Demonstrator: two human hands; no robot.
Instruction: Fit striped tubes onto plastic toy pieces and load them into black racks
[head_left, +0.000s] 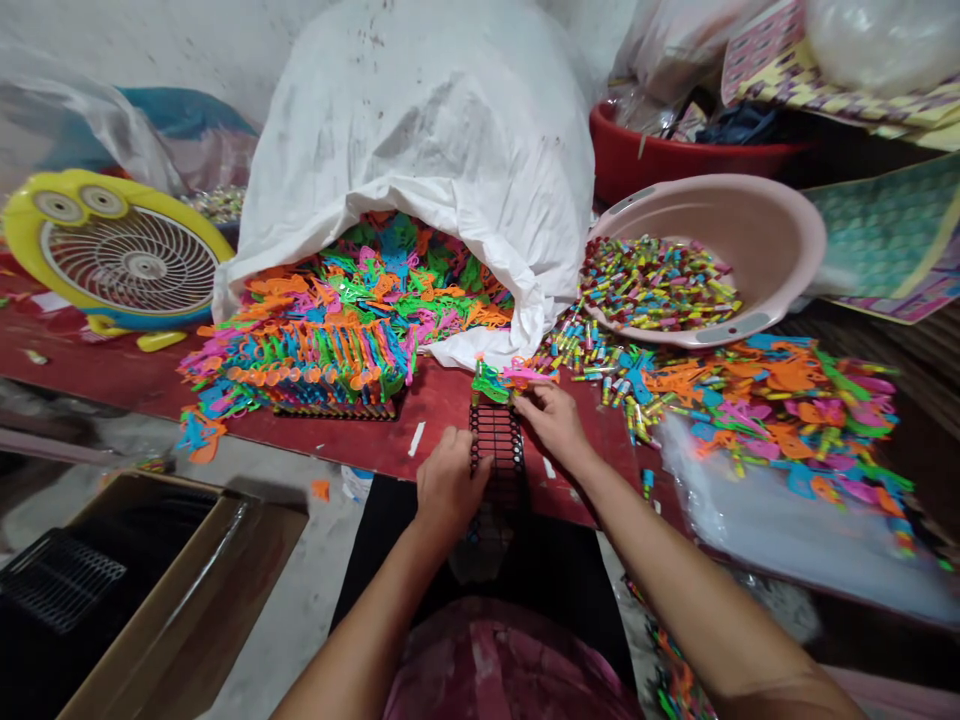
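Note:
A narrow black wire rack (498, 450) lies at the red table's front edge, partly over my lap. My left hand (450, 475) is closed around the rack's left side. At the rack's far end, my right hand (553, 420) pinches something small that I cannot make out, beside green and pink plastic pieces (501, 380). To the left, a rack packed with colourful plastic pieces (322, 360) stands before a white sack (420, 110), whose mouth spills more loose pieces.
A pink basin (780, 240) of small coloured tubes stands at the right. Finished-looking coloured pieces (780, 400) pile beside a plastic bag (795, 540). A yellow fan (142, 262) is at the left, above a cardboard box (180, 600) holding black racks.

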